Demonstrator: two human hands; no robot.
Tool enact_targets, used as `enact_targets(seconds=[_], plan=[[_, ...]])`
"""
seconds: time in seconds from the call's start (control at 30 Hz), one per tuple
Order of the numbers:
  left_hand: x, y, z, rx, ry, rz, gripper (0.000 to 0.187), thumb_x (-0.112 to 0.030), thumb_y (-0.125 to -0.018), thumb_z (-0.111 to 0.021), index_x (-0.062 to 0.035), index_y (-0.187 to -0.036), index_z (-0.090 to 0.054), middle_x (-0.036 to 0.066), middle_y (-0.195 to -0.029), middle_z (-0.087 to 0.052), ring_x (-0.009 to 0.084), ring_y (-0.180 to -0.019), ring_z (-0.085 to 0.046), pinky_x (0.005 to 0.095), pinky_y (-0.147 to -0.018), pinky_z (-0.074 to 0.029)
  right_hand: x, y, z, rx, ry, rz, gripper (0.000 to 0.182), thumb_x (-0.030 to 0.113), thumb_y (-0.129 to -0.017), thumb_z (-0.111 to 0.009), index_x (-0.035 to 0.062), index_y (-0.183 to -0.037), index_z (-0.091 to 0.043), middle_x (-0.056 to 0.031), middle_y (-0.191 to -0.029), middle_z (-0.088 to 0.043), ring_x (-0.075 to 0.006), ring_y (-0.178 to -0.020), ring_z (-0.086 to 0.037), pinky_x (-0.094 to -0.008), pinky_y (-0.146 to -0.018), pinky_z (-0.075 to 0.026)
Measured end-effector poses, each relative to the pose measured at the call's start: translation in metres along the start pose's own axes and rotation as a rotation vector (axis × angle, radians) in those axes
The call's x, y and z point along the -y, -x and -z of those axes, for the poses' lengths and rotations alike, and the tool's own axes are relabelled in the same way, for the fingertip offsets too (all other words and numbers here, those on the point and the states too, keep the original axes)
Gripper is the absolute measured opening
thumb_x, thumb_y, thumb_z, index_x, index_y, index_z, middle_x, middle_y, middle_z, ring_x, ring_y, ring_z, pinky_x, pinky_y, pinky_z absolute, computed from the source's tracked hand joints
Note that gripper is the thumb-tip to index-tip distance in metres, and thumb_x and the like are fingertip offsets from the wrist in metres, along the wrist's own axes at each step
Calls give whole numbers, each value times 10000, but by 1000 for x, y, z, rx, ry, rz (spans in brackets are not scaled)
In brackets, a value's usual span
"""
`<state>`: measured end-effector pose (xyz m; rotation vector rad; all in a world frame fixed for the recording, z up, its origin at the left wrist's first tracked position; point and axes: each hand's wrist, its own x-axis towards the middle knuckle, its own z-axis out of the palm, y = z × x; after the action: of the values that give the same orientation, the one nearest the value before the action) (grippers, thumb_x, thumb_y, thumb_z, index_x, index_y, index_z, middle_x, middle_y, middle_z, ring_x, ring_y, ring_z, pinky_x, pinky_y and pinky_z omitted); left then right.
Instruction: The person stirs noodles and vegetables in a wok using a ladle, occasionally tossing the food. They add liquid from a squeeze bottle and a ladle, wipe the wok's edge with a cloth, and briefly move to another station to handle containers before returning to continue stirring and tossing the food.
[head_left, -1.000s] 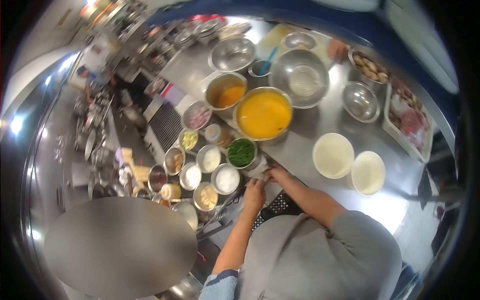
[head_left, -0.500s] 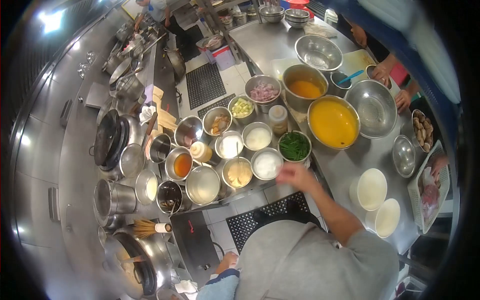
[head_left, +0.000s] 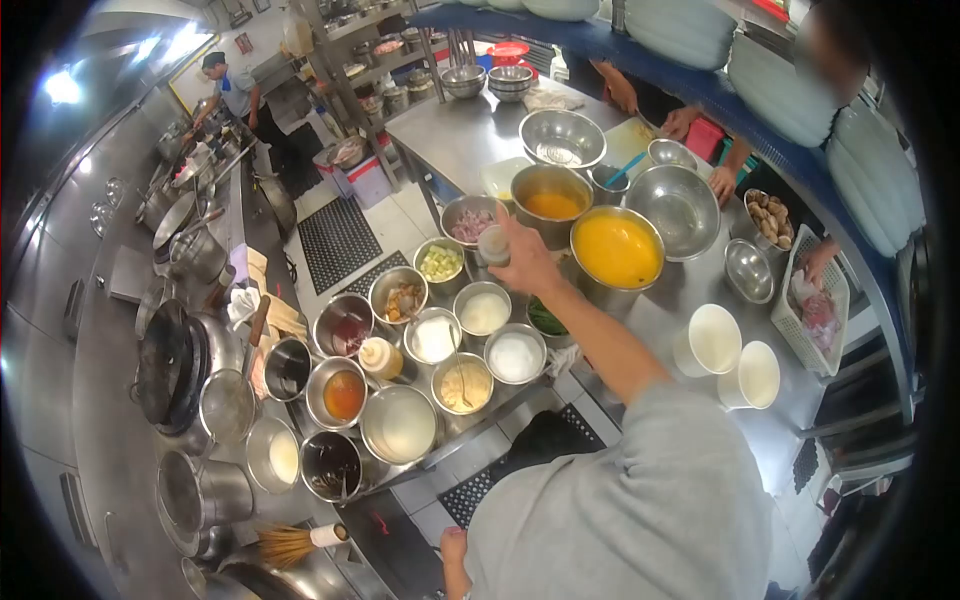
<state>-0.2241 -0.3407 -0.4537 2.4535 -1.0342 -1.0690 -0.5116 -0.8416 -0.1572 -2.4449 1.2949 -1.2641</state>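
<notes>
My right hand (head_left: 525, 262) reaches over the pots, its fingers wrapped round a bottle with a pale top (head_left: 493, 245). Beneath that forearm, a pot of cut green vegetables (head_left: 546, 317) is partly covered. Around the hand stand a pot of chopped pinkish onion (head_left: 472, 222), a pot of pale green cubes (head_left: 440, 263) and pots of white powder (head_left: 484, 310). Low in the view, my left hand (head_left: 455, 546) hangs beside my body with its fingers curled; nothing shows in it.
A large pot of yellow liquid (head_left: 617, 250) and a steel colander (head_left: 675, 212) stand to the right. White tubs (head_left: 708, 340) and a white basket (head_left: 835, 330) lie farther right. A wok (head_left: 165, 360) sits left. Co-workers' hands (head_left: 722, 182) are across the table.
My right hand has moved from beside the green vegetables and white powder up to the bottle, and now grips it. The camera view has shifted. My left hand stays low.
</notes>
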Motion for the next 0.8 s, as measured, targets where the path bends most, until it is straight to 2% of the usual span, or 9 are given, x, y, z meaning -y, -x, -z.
enact_targets(seconds=[0.1,0.23,0.3,0.37,0.43,0.53,0.63,0.7,0.8], plan=[[-82,4,66,154,258,50,242,-137,-815,-696,4,-1003,-642,127,-950,-703,224,-907,-670,325,-834,-516,45,-35,35,67,-99,215,1133,104,-568,-841,32,-1495,-195,-190,-1104,-592,-366,-1034,-577,-436,-905,-450],[-190,28,131,121,500,-366,396,-78,-786,-728,35,-1139,-590,139,-1034,-677,198,-1009,-643,332,-914,-490,104,-45,42,267,-543,302,1186,156,-593,-874,40,-1514,-134,-187,-1071,-613,-345,-988,-612,-407,-895,-479],[-251,49,151,-160,607,-521,515,-43,-742,-753,39,-1199,-531,155,-1134,-633,210,-1066,-611,354,-951,-468,135,-35,29,442,-659,413,1245,267,-611,-869,0,-1508,-48,-226,-1250,-539,-374,-1049,-583,-406,-948,-454],[-304,61,160,-528,692,-640,669,-94,-687,-800,36,-1258,-476,184,-1234,-573,254,-1124,-577,368,-967,-451,161,-4,-4,610,-855,431,1270,302,-610,-880,-10,-1505,-35,-263,-1463,-337,-379,-1244,-486,-401,-1030,-397],[-338,72,184,-564,470,-587,794,-163,-645,-831,25,-1301,-424,203,-1250,-553,296,-1161,-552,380,-967,-441,194,25,-24,1001,-1047,241,1281,312,-609,-890,-12,-1505,-33,-260,-1511,-256,-353,-1337,-399,-390,-1081,-344],[-267,57,148,-783,577,-277,784,-201,-637,-834,16,-1280,-442,205,-1197,-572,311,-1127,-566,394,-943,-451,227,93,-101,895,-1138,345,1303,294,-604,-905,-11,-1506,-15,-230,-1543,-214,-289,-1392,-312,-389,-1127,-263],[-211,83,116,-922,685,-214,773,-232,-666,-825,5,-1288,-433,204,-1158,-600,315,-1094,-594,404,-935,-460,263,114,-116,1401,-1281,331,1263,297,-615,-899,37,-1521,-60,-244,-1446,-386,-302,-1347,-391,-405,-1093,-320],[-192,126,113,-974,602,-44,803,-275,-670,-830,-4,-1305,-419,210,-1177,-593,342,-1118,-582,412,-948,-458,291,113,-121,1371,-1211,475,1232,288,-632,-890,65,-1527,-73,-225,-1366,-483,-300,-1289,-459,-418,-1060,-364],[-154,169,97,-1123,580,165,829,-312,-667,-835,-8,-1313,-415,222,-1192,-585,368,-1132,-571,424,-964,-454,356,104,-124,1444,-1257,527,966,188,-732,-815,57,-1497,-240,-195,-1282,-556,-263,-1183,-546,-385,-996,-428]])
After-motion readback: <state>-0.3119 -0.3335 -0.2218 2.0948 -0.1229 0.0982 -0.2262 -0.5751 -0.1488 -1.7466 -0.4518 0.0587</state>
